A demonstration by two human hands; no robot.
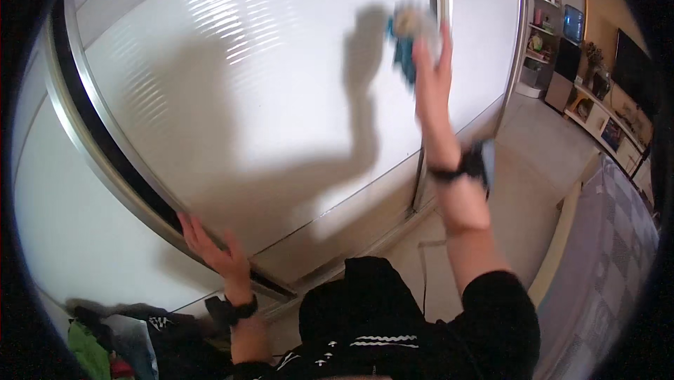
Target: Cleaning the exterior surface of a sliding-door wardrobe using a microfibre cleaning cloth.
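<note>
Before me stands a wardrobe with white sliding door panels (295,90) in metal frames. My right hand (434,72) is raised near the panel's right edge and grips a cloth (404,56), teal and pale, blurred by motion. Whether the cloth touches the panel is hard to tell. Low on the left, my left hand (218,253) rests with fingers spread on the metal door frame (118,151), beside a dark gap, and holds nothing. My arms and the cloth cast shadows on the panel. A black band circles each wrist.
Clothes and bags (131,340) lie at lower left. A bed or sofa with a checked grey cover (605,264) stands at right. Beyond are a television (632,64), a low cabinet (605,117) and corner shelves (542,22). A cable (423,269) crosses the tiled floor.
</note>
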